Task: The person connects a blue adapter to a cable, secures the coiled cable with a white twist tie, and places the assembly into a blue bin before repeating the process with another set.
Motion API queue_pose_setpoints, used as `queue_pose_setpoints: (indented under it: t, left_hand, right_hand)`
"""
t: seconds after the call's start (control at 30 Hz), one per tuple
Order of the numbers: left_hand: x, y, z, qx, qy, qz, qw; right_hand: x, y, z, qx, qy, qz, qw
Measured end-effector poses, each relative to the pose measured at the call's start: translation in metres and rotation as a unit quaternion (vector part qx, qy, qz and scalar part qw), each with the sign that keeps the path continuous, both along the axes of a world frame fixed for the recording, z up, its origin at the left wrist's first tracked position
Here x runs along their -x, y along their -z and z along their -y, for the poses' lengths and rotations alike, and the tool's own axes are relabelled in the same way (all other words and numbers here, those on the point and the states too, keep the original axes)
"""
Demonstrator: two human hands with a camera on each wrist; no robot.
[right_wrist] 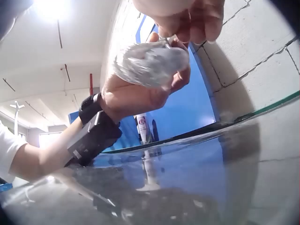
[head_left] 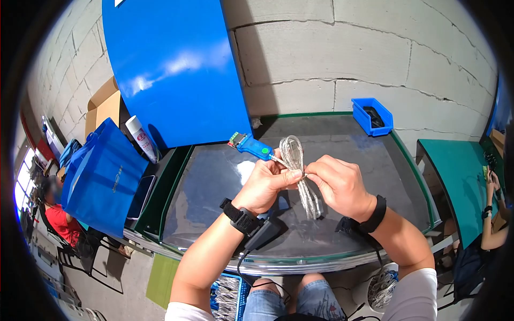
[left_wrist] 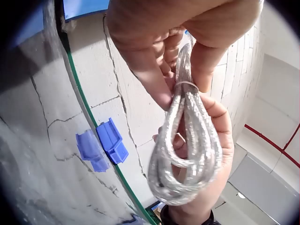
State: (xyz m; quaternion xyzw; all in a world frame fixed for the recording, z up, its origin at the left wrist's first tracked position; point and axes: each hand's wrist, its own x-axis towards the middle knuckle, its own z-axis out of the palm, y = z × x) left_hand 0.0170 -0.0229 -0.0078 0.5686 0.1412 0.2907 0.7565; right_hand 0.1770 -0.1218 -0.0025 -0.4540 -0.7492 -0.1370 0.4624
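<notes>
A coiled silvery, clear-jacketed cable [head_left: 292, 152] is held above the table in front of me. My left hand [head_left: 263, 184] grips the bundle near its middle. From that side sticks out the cable's blue adapter [head_left: 256, 148], with a green terminal block [head_left: 234, 139] at its tip. My right hand [head_left: 338, 184] pinches at the bundle's waist, thumb and index finger together right beside the left thumb. In the left wrist view a thin pale tie [left_wrist: 186, 84] circles the loops there. The right fingertips [right_wrist: 213, 33] reach the coil from above in the right wrist view.
A dark glossy table [head_left: 214, 214] with a green edge lies below. A blue bin [head_left: 372, 117] with dark contents stands at the back right. On the left are a blue bag [head_left: 104, 176], a spray can [head_left: 141, 138] and a blue panel [head_left: 176, 69]. A basket of cables [head_left: 241, 299] sits below.
</notes>
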Motion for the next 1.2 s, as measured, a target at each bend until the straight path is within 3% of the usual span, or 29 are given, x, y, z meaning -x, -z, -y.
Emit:
queue_pose_setpoints:
  t: [0.1,0.13,0.17,0.2,0.23,0.3,0.33,0.37,0.4,0.43,0.5,0.57,0.7,0.8,0.83,0.87,0.9,0.97,1.0,1.03,1.1,1.13,1.17,1.2]
  left_hand:
    - [-0.002,-0.002,0.004,-0.077,-0.016,0.070,0.994]
    - [-0.002,-0.002,0.005,-0.104,-0.022,0.067,0.992]
    - [-0.001,-0.003,0.006,-0.130,-0.028,0.063,0.989]
    - [0.002,-0.007,0.009,-0.132,-0.024,0.037,0.990]
    - [0.001,-0.006,0.010,-0.132,-0.024,0.037,0.990]
    - [-0.001,-0.004,0.010,-0.126,-0.038,0.054,0.990]
    - [-0.001,-0.005,0.008,-0.129,-0.041,0.056,0.989]
    - [-0.001,-0.005,0.006,-0.086,-0.060,0.062,0.993]
    - [0.001,-0.005,0.004,-0.042,-0.079,0.068,0.994]
    - [0.002,-0.003,0.001,-0.042,-0.082,0.068,0.993]
    - [0.003,-0.001,-0.006,-0.004,-0.076,0.039,0.996]
    - [0.002,0.000,-0.006,-0.007,-0.068,0.033,0.997]
    - [0.001,0.001,-0.004,-0.026,-0.013,0.034,0.999]
    - [0.000,0.000,0.001,-0.088,-0.011,0.053,0.995]
    - [-0.001,-0.001,0.003,-0.137,-0.027,0.056,0.989]
    - [-0.001,-0.003,0.006,-0.118,-0.010,0.054,0.992]
    - [0.001,-0.006,0.009,-0.118,-0.008,0.054,0.992]
    - [0.003,-0.011,0.015,-0.119,0.017,0.017,0.993]
    - [0.002,-0.008,0.013,-0.128,0.017,0.021,0.991]
    - [0.001,-0.005,0.011,-0.131,0.018,0.023,0.991]
    - [-0.001,-0.002,0.008,-0.078,-0.052,0.066,0.993]
    - [0.003,-0.004,0.002,-0.071,-0.028,0.060,0.995]
    - [0.004,-0.004,-0.001,-0.072,-0.032,0.061,0.995]
    - [0.005,-0.003,-0.003,-0.032,-0.024,0.055,0.998]
  right_hand:
    - [0.000,0.001,0.001,0.060,-0.008,-0.073,0.995]
    - [-0.003,-0.004,0.002,0.202,-0.038,-0.162,0.965]
    - [-0.008,-0.007,0.003,0.338,-0.066,-0.245,0.906]
    - [-0.017,-0.001,-0.003,0.423,-0.184,-0.376,0.804]
    - [-0.020,0.004,-0.004,0.423,-0.184,-0.376,0.803]
    - [-0.022,0.005,-0.005,0.464,-0.235,-0.417,0.745]
    - [-0.015,0.004,-0.005,0.422,-0.168,-0.368,0.811]
    - [-0.011,0.002,-0.004,0.421,-0.171,-0.365,0.813]
    - [-0.006,0.001,-0.002,0.296,-0.121,-0.283,0.904]
    - [-0.004,0.001,-0.001,0.161,-0.067,-0.194,0.965]
    - [-0.004,-0.001,-0.002,0.132,-0.054,-0.154,0.978]
    - [-0.004,-0.001,-0.004,0.011,-0.035,-0.016,0.999]
    - [-0.002,0.001,-0.001,0.001,-0.014,0.020,1.000]
    - [-0.003,0.000,0.002,0.036,-0.003,-0.043,0.998]
    - [-0.006,-0.002,0.002,0.179,-0.032,-0.135,0.974]
    - [-0.009,-0.003,0.003,0.315,-0.060,-0.225,0.920]
    - [-0.015,-0.004,0.002,0.314,-0.059,-0.226,0.920]
    - [-0.028,-0.006,-0.001,0.514,-0.216,-0.371,0.743]
    - [-0.032,-0.008,-0.001,0.524,-0.251,-0.363,0.728]
    - [-0.028,-0.007,0.000,0.522,-0.250,-0.362,0.731]
    - [-0.013,-0.004,0.002,0.378,-0.155,-0.322,0.854]
    - [-0.010,-0.007,0.004,0.223,-0.087,-0.160,0.958]
    - [-0.008,-0.007,0.003,0.223,-0.090,-0.158,0.958]
    - [-0.005,-0.006,0.002,0.124,-0.063,-0.075,0.987]
